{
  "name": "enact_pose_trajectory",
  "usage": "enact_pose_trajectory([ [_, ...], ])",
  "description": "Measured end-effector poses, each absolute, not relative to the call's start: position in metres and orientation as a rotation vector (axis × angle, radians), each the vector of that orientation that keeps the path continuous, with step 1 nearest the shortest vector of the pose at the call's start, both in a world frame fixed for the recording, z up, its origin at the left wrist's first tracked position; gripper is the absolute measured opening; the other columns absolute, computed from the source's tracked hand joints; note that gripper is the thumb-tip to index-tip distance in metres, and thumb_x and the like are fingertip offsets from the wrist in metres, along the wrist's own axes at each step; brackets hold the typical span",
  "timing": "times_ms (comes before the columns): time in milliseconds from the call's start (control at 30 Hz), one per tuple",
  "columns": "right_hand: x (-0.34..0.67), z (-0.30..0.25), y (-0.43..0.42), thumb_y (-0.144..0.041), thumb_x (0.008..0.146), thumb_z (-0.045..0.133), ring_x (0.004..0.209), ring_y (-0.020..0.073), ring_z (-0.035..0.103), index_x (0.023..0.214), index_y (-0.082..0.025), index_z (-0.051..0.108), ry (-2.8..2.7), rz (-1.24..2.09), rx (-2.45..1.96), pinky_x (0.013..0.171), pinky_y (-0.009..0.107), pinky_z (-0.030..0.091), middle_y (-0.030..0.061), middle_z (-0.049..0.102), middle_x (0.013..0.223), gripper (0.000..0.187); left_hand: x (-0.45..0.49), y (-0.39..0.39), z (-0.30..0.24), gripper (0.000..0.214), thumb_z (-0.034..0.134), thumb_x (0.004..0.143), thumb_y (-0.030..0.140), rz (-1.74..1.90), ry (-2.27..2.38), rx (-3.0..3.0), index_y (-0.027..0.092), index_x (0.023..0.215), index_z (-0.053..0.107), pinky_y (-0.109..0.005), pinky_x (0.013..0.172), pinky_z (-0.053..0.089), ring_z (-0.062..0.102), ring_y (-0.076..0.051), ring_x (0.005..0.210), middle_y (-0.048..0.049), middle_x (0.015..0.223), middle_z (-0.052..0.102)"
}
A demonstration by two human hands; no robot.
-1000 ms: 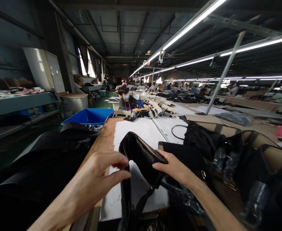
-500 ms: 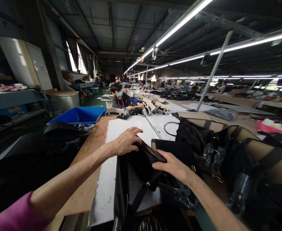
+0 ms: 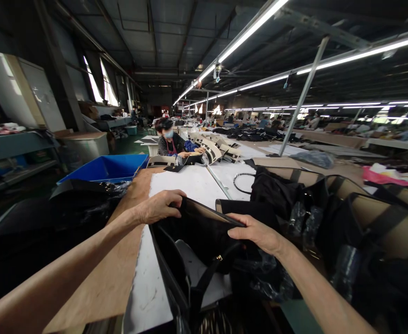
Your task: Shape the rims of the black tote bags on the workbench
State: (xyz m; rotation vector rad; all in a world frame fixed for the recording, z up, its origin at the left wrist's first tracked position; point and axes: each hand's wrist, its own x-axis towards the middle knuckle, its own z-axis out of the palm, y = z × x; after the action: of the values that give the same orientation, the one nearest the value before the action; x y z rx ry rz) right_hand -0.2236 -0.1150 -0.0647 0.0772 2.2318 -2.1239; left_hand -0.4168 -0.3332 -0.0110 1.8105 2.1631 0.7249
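A black handbag (image 3: 204,232) lies on its side on the white sheet (image 3: 186,183) of the workbench, its mouth held apart. My left hand (image 3: 158,206) grips the bag's top rim at its left end, fingers curled over the edge. At the right end of the same rim, my right hand (image 3: 256,232) pinches the edge with the thumb on top. A black strap with a gold buckle (image 3: 211,271) hangs down from the bag toward me.
Several tan and black bags (image 3: 346,208) wrapped in clear plastic crowd the bench on the right. A blue bin (image 3: 103,168) stands at the far left, with dark material (image 3: 68,204) heaped before it. A seated co-worker (image 3: 171,141) works at the bench's far end.
My left hand went from hovering near the bag to gripping its top rim at the left end. The bag's mouth now gapes wider. My right hand kept its hold on the rim.
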Motion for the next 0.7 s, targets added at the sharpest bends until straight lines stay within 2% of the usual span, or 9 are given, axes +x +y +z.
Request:
enact_pose_trajectory([
  [167, -0.223, -0.058, -0.122, -0.034, 0.074, 0.060, 0.056, 0.0072, 0.041, 0.112, -0.018, 0.054, 2.358, -2.053, 0.002, 0.047, 0.017, 0.034, -0.0024, 0.051, 0.069, 0.042, -0.427, -0.329, -0.015, 0.017, 0.056, 0.066, 0.024, 0.907, 2.148, 1.639, 0.014, 0.059, 0.045, -0.023, 0.072, 0.036, 0.048, -0.014, 0.079, 0.0012, 0.091, 0.055],
  [267, -0.221, -0.057, -0.123, -0.037, 0.077, 0.056, 0.058, 0.0092, 0.043, 0.114, -0.018, 0.053, 2.485, -1.991, 0.054, 0.048, 0.019, 0.035, -0.0014, 0.052, 0.069, 0.042, -0.433, -0.328, -0.018, 0.017, 0.058, 0.063, 0.024, 1.031, 2.097, 1.517, 0.014, 0.059, 0.045, -0.023, 0.071, 0.037, 0.049, -0.013, 0.077, 0.0005, 0.087, 0.057],
  [367, -0.220, -0.055, -0.126, -0.038, 0.079, 0.052, 0.069, 0.0148, 0.050, 0.113, -0.017, 0.054, 2.598, -1.929, 0.080, 0.061, 0.025, 0.041, 0.0008, 0.056, 0.075, 0.040, -0.438, -0.327, -0.022, 0.016, 0.059, 0.060, 0.021, 1.168, 1.982, 1.422, 0.013, 0.057, 0.045, -0.023, 0.069, 0.037, 0.049, -0.013, 0.075, -0.0009, 0.087, 0.057],
  [467, -0.220, -0.054, -0.133, -0.037, 0.081, 0.048, 0.083, 0.0195, 0.052, 0.111, -0.018, 0.056, 2.736, -1.884, 0.096, 0.080, 0.033, 0.040, 0.0018, 0.060, 0.083, 0.036, -0.442, -0.324, -0.027, 0.015, 0.059, 0.058, 0.018, 1.298, 1.873, 1.322, 0.013, 0.057, 0.045, -0.023, 0.067, 0.037, 0.049, -0.011, 0.072, -0.0013, 0.086, 0.057],
  [600, -0.219, -0.057, -0.141, -0.038, 0.081, 0.047, 0.087, 0.0214, 0.054, 0.108, -0.019, 0.056, 2.895, -1.819, 0.280, 0.082, 0.033, 0.040, 0.0028, 0.061, 0.092, 0.035, -0.444, -0.319, -0.030, 0.017, 0.059, 0.057, 0.015, 1.356, 1.887, 1.289, 0.014, 0.056, 0.042, -0.022, 0.066, 0.037, 0.049, -0.011, 0.071, 0.0005, 0.078, 0.056],
  [700, -0.219, -0.061, -0.147, -0.035, 0.078, 0.051, 0.091, 0.0217, 0.054, 0.103, -0.022, 0.057, 3.148, -1.605, 0.536, 0.084, 0.033, 0.039, 0.0028, 0.060, 0.099, 0.029, -0.442, -0.317, -0.029, 0.017, 0.058, 0.057, 0.016, 1.326, 1.983, 1.304, 0.014, 0.055, 0.042, -0.021, 0.061, 0.035, 0.047, -0.010, 0.067, 0.0025, 0.068, 0.053],
])
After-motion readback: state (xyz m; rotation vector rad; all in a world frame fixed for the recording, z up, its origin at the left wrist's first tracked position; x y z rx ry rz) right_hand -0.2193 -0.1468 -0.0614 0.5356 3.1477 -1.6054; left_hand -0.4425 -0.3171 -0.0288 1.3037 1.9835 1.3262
